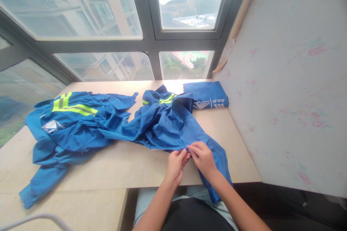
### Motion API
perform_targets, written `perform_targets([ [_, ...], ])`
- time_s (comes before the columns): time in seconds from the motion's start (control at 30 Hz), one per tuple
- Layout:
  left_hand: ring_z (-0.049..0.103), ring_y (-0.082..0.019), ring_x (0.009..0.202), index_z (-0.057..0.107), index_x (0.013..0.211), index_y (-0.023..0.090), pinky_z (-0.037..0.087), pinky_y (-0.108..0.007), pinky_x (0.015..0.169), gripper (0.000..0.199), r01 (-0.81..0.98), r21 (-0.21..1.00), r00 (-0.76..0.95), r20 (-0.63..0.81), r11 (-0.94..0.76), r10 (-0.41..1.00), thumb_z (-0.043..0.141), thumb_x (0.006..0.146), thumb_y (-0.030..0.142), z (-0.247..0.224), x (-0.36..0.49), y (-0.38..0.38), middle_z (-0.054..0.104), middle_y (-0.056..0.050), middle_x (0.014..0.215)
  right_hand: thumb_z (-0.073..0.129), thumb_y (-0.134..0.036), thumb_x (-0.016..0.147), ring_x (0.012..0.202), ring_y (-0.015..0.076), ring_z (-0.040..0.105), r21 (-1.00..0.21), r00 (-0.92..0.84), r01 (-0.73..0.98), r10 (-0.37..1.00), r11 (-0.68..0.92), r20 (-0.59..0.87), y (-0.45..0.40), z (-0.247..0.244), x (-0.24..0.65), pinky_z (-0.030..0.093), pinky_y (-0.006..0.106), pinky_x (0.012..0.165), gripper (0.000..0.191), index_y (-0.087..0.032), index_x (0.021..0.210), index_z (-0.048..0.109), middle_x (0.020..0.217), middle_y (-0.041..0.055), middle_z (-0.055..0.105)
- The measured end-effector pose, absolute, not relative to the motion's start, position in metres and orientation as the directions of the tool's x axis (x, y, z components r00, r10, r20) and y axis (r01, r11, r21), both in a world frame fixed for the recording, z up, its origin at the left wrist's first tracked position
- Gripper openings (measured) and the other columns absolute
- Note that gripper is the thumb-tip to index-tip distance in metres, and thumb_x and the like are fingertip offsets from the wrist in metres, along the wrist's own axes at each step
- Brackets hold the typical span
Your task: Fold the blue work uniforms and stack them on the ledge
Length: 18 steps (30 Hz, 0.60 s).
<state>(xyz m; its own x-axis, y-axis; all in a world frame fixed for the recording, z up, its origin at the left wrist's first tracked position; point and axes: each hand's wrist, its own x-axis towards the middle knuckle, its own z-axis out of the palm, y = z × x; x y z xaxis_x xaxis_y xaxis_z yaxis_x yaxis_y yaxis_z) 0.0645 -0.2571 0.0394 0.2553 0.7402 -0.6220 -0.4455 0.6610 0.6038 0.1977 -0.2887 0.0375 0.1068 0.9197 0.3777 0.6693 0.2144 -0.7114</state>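
Observation:
A blue work jacket [168, 126] with yellow-green reflective strips lies rumpled across the tabletop before me. My left hand [176, 162] pinches its near edge from below. Right beside it, my right hand [202, 155] pinches the same edge, the fingertips of both hands nearly touching. What exactly sits between the fingertips is too small to make out. One sleeve [218, 166] hangs over the table's front edge beside my right forearm. To the left, a second blue jacket [73, 126] with reflective strips is spread loosely, against or overlapping the first.
A folded blue garment [208, 95] with white lettering rests at the back right of the wooden table [151, 173]. Windows [189, 39] stand behind the table, and a flowered wall panel [292, 90] borders the right. A pale curved tube [43, 216] crosses the lower left corner.

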Motion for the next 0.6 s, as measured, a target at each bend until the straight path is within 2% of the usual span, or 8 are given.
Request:
perform_targets([
  [0.07,0.066,-0.01,0.066,0.073,0.082,0.009,0.056,-0.019,0.068,0.032,-0.402,0.612,0.305,-0.612,0.681,0.73,0.091,0.065,0.03,0.04,0.063,-0.254,0.073,-0.007,0.078,0.053,-0.024,0.096,0.09,0.0225,0.065,-0.769,0.18,0.619,0.925,0.159,0.336,-0.289,0.036,0.196,0.054,0.037,0.084,0.024,-0.024,0.097,0.077,0.092,0.0082,0.072],
  [0.13,0.066,-0.011,0.066,0.074,0.084,0.009,0.054,-0.02,0.066,0.036,-0.334,0.66,0.322,-0.591,0.673,0.74,0.09,0.066,0.036,0.04,0.061,-0.25,0.073,-0.008,0.077,0.056,-0.03,0.094,0.088,0.0222,0.067,-0.858,0.265,0.51,0.937,0.065,0.229,-0.288,0.035,0.196,0.055,0.036,0.082,0.023,-0.022,0.093,0.077,0.093,0.0085,0.073],
  [0.27,0.062,-0.011,0.058,0.072,0.075,0.008,0.047,-0.019,0.055,0.041,-0.186,0.794,0.297,-0.516,0.578,0.804,0.085,0.07,0.047,0.039,0.06,-0.244,0.071,-0.01,0.071,0.068,-0.048,0.083,0.083,0.0233,0.07,-0.979,0.377,0.108,0.919,-0.17,-0.118,-0.283,0.035,0.198,0.056,0.035,0.076,0.032,-0.018,0.088,0.076,0.09,0.0096,0.075],
  [0.33,0.061,-0.011,0.057,0.071,0.072,0.009,0.044,-0.019,0.053,0.042,-0.172,0.831,0.282,-0.472,0.528,0.835,0.083,0.071,0.049,0.04,0.06,-0.242,0.071,-0.009,0.069,0.076,-0.053,0.074,0.078,0.023,0.07,-0.966,0.386,-0.085,0.885,-0.245,-0.259,-0.282,0.038,0.199,0.056,0.035,0.074,0.04,-0.016,0.088,0.076,0.086,0.0095,0.076],
  [0.4,0.061,-0.013,0.058,0.072,0.072,0.01,0.044,-0.021,0.054,0.042,-0.177,0.853,0.269,-0.438,0.491,0.858,0.081,0.072,0.05,0.041,0.061,-0.242,0.071,-0.01,0.069,0.08,-0.055,0.067,0.073,0.021,0.068,-0.939,0.376,-0.201,0.863,-0.279,-0.337,-0.28,0.041,0.2,0.055,0.033,0.069,0.046,-0.015,0.088,0.077,0.083,0.0089,0.076],
  [0.6,0.063,-0.016,0.061,0.075,0.073,0.011,0.047,-0.024,0.058,0.037,-0.109,0.919,0.298,-0.333,0.378,0.895,0.077,0.077,0.047,0.051,0.059,-0.239,0.073,-0.011,0.071,0.086,-0.052,0.063,0.067,0.0165,0.064,-0.902,0.371,-0.318,0.837,-0.292,-0.402,-0.279,0.047,0.201,0.052,0.029,0.066,0.046,-0.014,0.09,0.079,0.081,0.0073,0.075],
])
